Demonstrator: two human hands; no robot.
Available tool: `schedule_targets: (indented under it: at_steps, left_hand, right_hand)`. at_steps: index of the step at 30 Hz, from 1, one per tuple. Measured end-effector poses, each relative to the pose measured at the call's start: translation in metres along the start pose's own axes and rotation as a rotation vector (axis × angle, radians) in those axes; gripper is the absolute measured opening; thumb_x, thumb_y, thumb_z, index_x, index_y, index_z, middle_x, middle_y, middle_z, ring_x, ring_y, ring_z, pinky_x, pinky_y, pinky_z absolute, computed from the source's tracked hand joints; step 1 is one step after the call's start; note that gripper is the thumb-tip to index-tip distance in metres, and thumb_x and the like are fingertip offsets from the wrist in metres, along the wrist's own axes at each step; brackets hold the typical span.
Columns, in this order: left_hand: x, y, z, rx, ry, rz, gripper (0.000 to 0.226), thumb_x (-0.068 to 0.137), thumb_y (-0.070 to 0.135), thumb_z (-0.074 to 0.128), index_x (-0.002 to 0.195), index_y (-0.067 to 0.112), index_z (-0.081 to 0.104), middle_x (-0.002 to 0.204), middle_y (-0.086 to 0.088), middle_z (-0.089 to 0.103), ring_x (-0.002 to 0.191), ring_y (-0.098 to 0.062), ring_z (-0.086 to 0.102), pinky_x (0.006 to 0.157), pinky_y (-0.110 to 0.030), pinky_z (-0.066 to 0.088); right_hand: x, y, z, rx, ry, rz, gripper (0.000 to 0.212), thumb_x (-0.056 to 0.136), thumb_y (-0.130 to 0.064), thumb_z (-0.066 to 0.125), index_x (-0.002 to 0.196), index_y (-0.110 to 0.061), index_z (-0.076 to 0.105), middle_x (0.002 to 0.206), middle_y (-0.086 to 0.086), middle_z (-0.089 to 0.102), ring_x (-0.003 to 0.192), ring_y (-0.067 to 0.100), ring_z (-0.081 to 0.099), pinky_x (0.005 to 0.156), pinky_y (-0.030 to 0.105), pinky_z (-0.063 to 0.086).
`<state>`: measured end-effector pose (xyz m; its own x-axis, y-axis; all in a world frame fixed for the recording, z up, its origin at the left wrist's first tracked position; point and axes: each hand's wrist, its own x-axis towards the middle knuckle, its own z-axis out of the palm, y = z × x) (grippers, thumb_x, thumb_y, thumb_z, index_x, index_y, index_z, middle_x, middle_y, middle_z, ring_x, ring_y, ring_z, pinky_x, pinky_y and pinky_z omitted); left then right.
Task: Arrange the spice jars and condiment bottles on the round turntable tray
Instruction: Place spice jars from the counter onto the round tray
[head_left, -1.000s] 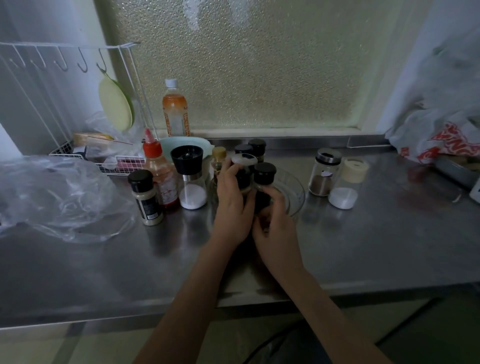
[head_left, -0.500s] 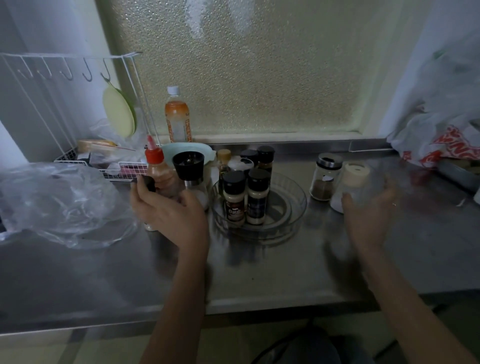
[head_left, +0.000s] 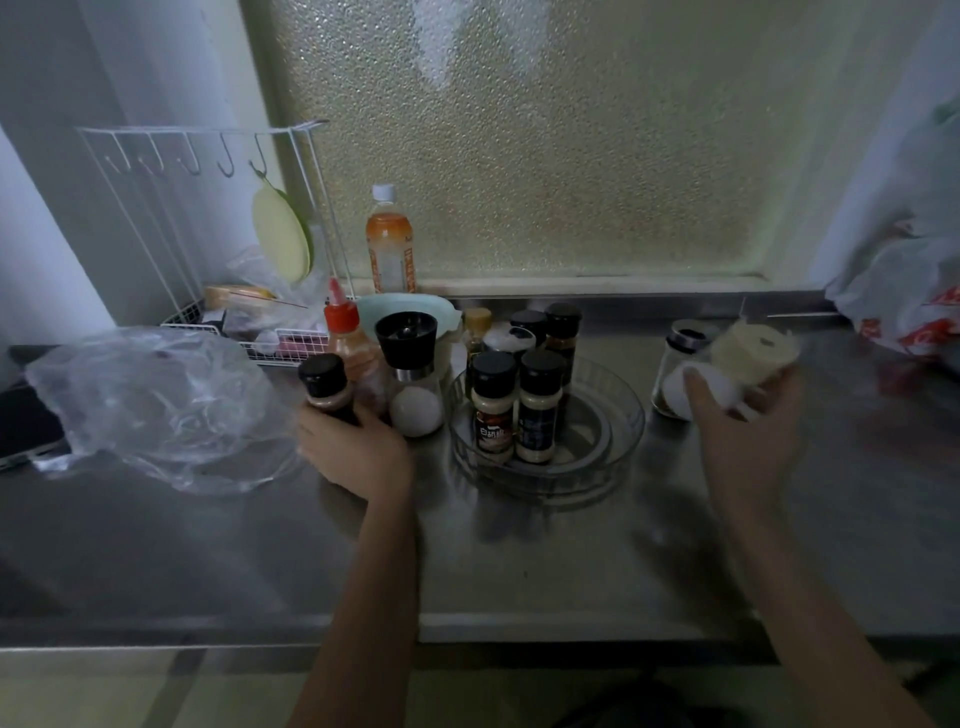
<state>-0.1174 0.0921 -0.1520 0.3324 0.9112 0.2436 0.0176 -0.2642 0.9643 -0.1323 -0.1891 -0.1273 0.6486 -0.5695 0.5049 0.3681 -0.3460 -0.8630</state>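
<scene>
Surface (head_left: 519, 561): bare steel, dim light.
Tray (head_left: 618, 447): clear, round, centre of surface; two black-capped jars (head_left: 517, 408) upright side by side at its near-left edge; further dark-capped jars (head_left: 550, 332) at far side, exact footing unclear.
Left hand (head_left: 356, 447): closed round lower body of a black-capped jar (head_left: 327, 384), left of tray; jar tilted slightly left, base hidden by fingers.
Right hand (head_left: 743, 431): fingers wrapped round a cream-lidded jar (head_left: 737, 369) holding white powder, jar tipped right, blurred, right of tray and apart from it.
Grinder (head_left: 413, 376): black top, white contents, upright, just left of tray, touching or nearly touching left hand.
Sauce bottle (head_left: 348, 343): red cap, just behind left-hand jar.
Small jar (head_left: 678, 358): metal collar, brown contents, right of tray, partly behind right hand.
Drink bottle (head_left: 389, 244): orange, on far sill.
Bag (head_left: 156, 405): clear plastic, crumpled, left on surface.
Rack (head_left: 208, 208): white wire, far left.
</scene>
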Motion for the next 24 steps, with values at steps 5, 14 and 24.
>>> schedule_targets:
  at_steps: [5, 14, 24]
  left_hand:
    - [-0.021, 0.021, -0.013, -0.235, -0.085, 0.268, 0.042, 0.084, 0.024, 0.064, 0.120, 0.005, 0.051, 0.114, -0.015, 0.060, 0.106, -0.029, 0.057, 0.087, -0.038, 0.046]
    - [-0.034, 0.027, -0.004, -0.359, -0.500, 0.366, 0.035, 0.079, 0.011, 0.073, 0.112, 0.008, 0.062, 0.107, -0.001, 0.053, 0.097, 0.006, 0.054, 0.084, -0.015, 0.047]
    - [-0.036, 0.016, 0.005, -0.193, -0.743, 0.355, 0.019, 0.089, 0.010, 0.060, 0.106, 0.017, 0.063, 0.087, 0.015, 0.064, 0.078, 0.017, 0.056, 0.068, -0.004, 0.042]
  right_hand:
    - [-0.013, -0.019, 0.036, -0.017, -0.353, 0.022, 0.053, 0.073, -0.027, 0.078, 0.120, -0.020, 0.053, 0.111, -0.005, 0.061, 0.095, 0.013, 0.061, 0.073, 0.016, 0.047]
    - [-0.038, -0.003, 0.050, -0.132, -0.507, 0.025, 0.053, 0.077, -0.035, 0.073, 0.121, -0.017, 0.051, 0.122, 0.000, 0.061, 0.102, 0.014, 0.057, 0.084, 0.035, 0.050]
    - [-0.049, 0.001, 0.043, -0.150, -0.536, -0.024, 0.055, 0.082, -0.035, 0.068, 0.129, -0.021, 0.044, 0.125, 0.000, 0.058, 0.106, 0.013, 0.056, 0.077, 0.018, 0.040]
